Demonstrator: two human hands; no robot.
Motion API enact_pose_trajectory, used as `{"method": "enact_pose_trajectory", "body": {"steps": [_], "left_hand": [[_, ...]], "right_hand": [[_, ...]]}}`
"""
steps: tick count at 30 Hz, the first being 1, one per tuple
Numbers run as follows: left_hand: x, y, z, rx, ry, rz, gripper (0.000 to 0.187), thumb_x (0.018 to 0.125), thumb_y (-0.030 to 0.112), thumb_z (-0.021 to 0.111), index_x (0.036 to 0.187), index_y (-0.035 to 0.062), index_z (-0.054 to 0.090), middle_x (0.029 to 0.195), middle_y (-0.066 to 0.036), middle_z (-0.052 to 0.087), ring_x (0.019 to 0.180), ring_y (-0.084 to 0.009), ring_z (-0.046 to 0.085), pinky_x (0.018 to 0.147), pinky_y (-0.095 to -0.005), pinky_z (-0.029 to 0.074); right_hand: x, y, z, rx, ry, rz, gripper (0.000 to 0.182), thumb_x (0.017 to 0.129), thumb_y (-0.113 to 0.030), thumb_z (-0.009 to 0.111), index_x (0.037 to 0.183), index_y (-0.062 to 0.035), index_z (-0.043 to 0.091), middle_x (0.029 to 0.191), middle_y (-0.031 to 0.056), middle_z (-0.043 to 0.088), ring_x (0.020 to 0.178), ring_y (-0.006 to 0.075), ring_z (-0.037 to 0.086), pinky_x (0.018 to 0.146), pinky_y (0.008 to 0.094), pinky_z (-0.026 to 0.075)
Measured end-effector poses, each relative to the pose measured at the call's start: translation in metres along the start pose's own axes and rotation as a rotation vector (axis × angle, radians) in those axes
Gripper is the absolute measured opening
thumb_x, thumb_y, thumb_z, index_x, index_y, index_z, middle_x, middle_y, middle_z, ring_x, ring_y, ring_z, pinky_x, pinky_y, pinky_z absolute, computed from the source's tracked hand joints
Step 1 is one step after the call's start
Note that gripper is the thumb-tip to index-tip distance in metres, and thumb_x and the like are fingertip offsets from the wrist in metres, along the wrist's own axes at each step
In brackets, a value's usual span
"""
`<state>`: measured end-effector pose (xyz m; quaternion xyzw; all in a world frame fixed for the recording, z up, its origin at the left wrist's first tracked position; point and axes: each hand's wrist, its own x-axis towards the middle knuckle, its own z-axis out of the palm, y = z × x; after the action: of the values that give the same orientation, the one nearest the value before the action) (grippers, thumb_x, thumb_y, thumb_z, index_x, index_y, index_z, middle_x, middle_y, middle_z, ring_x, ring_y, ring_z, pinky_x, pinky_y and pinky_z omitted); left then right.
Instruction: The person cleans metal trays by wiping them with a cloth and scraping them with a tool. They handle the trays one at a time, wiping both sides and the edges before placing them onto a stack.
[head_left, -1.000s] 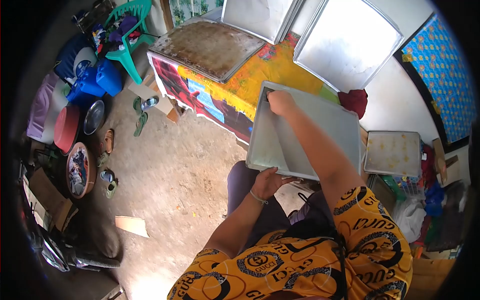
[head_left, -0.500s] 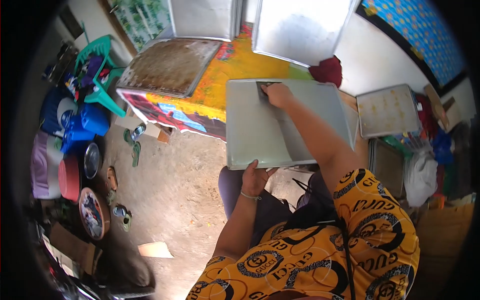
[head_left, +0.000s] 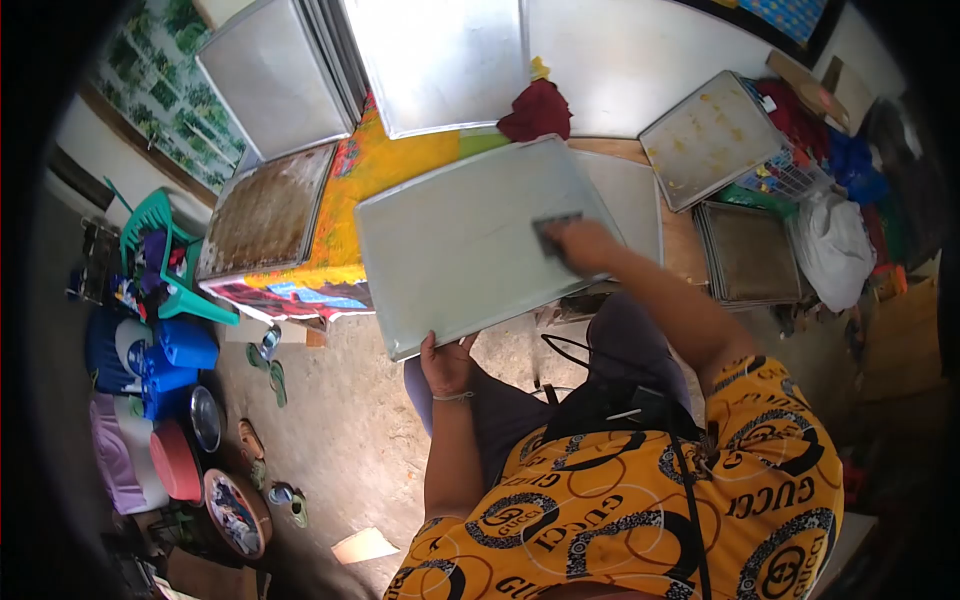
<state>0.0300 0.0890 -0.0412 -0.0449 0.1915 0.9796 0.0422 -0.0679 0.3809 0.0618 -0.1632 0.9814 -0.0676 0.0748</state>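
Note:
A large flat metal tray (head_left: pixel 470 240) lies across the lap, tilted, its far edge over the table's front. My left hand (head_left: pixel 447 362) grips its near left edge, thumb on top, the other fingers partly hidden beneath. In my right hand (head_left: pixel 583 247) is a dark flat scraper (head_left: pixel 550 232), pressed against the tray's right part. The tray's surface looks pale grey and mostly even.
A brown-stained tray (head_left: pixel 268 212) rests on the colourful tablecloth (head_left: pixel 385 150). Clean trays (head_left: pixel 275 75) lean upright behind, near a maroon cloth (head_left: pixel 538 110). At right are a yellow-spotted tray (head_left: pixel 710 140) and stacked trays (head_left: pixel 750 255). A green chair (head_left: pixel 150 225) stands left.
My right hand has moved with the scraper from the tray's far edge towards its right side. The tray has turned counterclockwise, my left hand still on its edge. The camera view has shifted.

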Motion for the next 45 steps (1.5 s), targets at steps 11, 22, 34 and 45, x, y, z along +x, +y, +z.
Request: {"method": "enact_pose_trajectory", "body": {"steps": [11, 22, 34, 45], "left_hand": [[0.004, -0.050, 0.036, -0.056, 0.094, -0.208, 0.043, 0.091, 0.017, 0.046, 0.130, 0.0034, 0.037, 0.134, -0.015, 0.043, 0.125, -0.0366, 0.040, 0.105, -0.0553, 0.032], [-0.095, 0.050, 0.062, 0.201, 0.155, 0.122, 0.041, 0.078, 0.008, 0.055, 0.119, 0.0007, 0.050, 0.120, -0.012, 0.055, 0.110, -0.0285, 0.054, 0.090, -0.0469, 0.049], [-0.221, 0.132, 0.098, 0.165, 0.255, 0.517, 0.043, 0.074, 0.004, 0.054, 0.117, -0.0009, 0.051, 0.110, -0.015, 0.060, 0.099, -0.0335, 0.061, 0.075, -0.0468, 0.058], [-0.204, 0.126, 0.108, 0.105, 0.313, 0.573, 0.050, 0.072, 0.001, 0.051, 0.121, 0.0008, 0.048, 0.111, -0.015, 0.060, 0.094, -0.0336, 0.063, 0.067, -0.0477, 0.060]], "right_hand": [[-0.125, 0.000, 0.014, 0.451, 0.303, -0.148, 0.045, 0.079, -0.008, 0.054, 0.124, -0.0103, 0.053, 0.104, 0.0155, 0.063, 0.097, 0.0328, 0.061, 0.080, 0.0387, 0.050], [-0.098, 0.090, -0.001, 0.485, 0.491, 0.036, 0.047, 0.076, 0.003, 0.048, 0.122, -0.0058, 0.054, 0.106, 0.0217, 0.061, 0.098, 0.0374, 0.058, 0.085, 0.0399, 0.047], [0.095, 0.068, -0.020, 0.555, 0.134, -0.125, 0.079, 0.075, -0.040, 0.070, 0.136, -0.0026, 0.036, 0.142, 0.0239, 0.031, 0.130, 0.0430, 0.029, 0.106, 0.0406, 0.030], [0.212, 0.122, -0.027, 0.364, 0.345, 0.468, 0.068, 0.068, -0.033, 0.075, 0.127, -0.0189, 0.043, 0.133, 0.0258, 0.039, 0.116, 0.0427, 0.045, 0.093, 0.0429, 0.043]]}}
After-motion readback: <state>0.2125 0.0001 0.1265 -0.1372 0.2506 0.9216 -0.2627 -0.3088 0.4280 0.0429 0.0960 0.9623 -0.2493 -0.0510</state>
